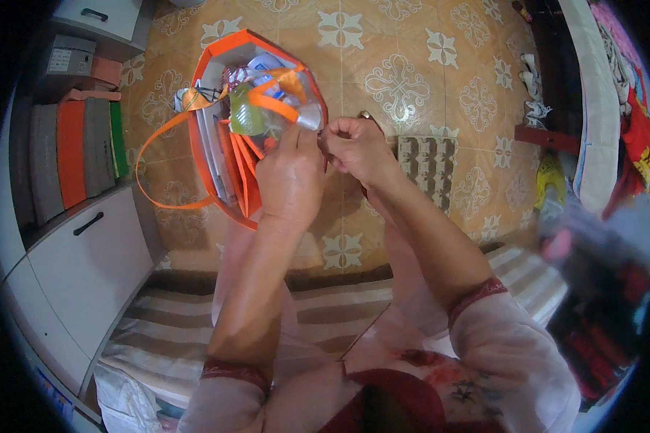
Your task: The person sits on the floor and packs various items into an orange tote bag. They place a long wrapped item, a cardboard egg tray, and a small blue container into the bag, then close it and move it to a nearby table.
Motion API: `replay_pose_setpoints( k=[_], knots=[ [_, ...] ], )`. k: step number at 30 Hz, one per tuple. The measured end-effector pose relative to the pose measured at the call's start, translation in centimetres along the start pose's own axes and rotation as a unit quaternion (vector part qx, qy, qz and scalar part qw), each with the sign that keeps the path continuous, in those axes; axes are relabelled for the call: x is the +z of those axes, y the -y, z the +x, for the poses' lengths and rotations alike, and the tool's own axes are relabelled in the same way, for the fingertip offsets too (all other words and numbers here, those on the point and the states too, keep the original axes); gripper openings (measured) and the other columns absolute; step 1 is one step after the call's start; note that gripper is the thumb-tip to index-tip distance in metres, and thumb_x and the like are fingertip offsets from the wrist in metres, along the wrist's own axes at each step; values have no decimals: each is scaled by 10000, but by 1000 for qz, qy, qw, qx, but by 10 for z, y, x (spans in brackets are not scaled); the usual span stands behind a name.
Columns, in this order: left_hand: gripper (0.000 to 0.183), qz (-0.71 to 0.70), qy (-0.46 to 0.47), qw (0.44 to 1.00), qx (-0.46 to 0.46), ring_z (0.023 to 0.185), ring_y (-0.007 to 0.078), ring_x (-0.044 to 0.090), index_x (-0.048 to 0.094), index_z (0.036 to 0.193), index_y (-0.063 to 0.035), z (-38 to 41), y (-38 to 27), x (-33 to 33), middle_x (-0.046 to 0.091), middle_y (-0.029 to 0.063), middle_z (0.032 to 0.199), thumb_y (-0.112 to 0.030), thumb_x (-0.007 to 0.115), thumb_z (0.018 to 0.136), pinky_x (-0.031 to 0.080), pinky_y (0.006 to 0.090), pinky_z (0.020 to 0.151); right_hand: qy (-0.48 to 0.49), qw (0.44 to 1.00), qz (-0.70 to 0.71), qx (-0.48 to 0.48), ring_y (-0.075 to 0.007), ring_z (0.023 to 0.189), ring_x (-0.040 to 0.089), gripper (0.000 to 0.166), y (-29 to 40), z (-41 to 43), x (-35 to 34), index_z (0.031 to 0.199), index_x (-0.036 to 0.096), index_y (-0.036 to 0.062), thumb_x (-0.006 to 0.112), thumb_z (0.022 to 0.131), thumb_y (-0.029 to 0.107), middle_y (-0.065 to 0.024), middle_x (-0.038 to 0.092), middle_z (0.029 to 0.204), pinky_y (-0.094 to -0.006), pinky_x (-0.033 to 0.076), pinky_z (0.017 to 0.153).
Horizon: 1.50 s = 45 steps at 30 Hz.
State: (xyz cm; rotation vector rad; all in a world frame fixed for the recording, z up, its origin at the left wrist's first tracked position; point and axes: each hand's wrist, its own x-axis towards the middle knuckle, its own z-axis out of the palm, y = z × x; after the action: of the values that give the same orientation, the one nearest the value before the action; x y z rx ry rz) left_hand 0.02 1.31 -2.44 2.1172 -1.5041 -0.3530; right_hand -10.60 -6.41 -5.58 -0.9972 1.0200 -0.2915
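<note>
An orange paper gift bag (196, 135) with ribbon handles stands open on the tiled floor, holding orange envelopes (240, 162), a green-and-clear plastic packet (246, 111) and other small items. Over the bag's right edge, my left hand (292, 173) has its fingertips beside a roll-like piece with an orange ribbon (276, 105); whether it grips this is unclear. Close by on the right, my right hand (355, 149) pinches thumb and finger together around something small and dark at the bag's rim, too small to identify. The fingertips of both hands nearly meet.
A grey moulded egg tray (427, 168) lies on the floor right of my right hand. Left stands a white cabinet (95, 243) with boxes on its shelf. White shoes (531, 81) and hanging clothes (636, 124) are at the right. A striped cover (341, 306) spans beneath me.
</note>
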Motion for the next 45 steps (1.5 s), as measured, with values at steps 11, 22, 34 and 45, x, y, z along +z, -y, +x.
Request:
replay_pose_setpoints(
  k=[11, 22, 34, 45],
  knots=[
    [104, -129, 12, 991, -38, 667, 337, 571, 525, 778, 2, 1, 7, -7, 557, 159, 787, -8, 612, 722, 463, 392, 590, -27, 994, -108, 14, -55, 500, 436, 45, 1, 7, -14, 791, 580, 24, 573, 757, 52, 0, 504, 602, -188, 296, 423],
    [125, -105, -3, 995, -1, 700, 271, 591, 598, 864, -26, 1, 2, -2, 579, 115, 809, 17, 612, 748, 466, 326, 616, 75, 989, 104, 77, -76, 475, 421, 69, 8, 3, -14, 698, 532, 18, 579, 736, 51, -22, 493, 598, -218, 291, 404],
    [171, -133, -15, 991, -6, 625, 161, 561, 591, 909, -32, 5, -7, -7, 589, 65, 762, -45, 658, 752, 467, 256, 590, 60, 985, 116, 115, -62, 500, 420, 76, 6, 4, -16, 731, 540, 42, 577, 771, 94, 2, 495, 620, -206, 289, 414],
    [146, -194, -7, 967, -166, 633, 164, 587, 565, 788, 19, 11, -2, -13, 585, 90, 725, -93, 658, 776, 448, 288, 573, 81, 988, 107, 82, -66, 489, 424, 65, 4, 5, -18, 764, 557, 22, 600, 755, 69, -1, 493, 600, -209, 298, 413]
  ],
)
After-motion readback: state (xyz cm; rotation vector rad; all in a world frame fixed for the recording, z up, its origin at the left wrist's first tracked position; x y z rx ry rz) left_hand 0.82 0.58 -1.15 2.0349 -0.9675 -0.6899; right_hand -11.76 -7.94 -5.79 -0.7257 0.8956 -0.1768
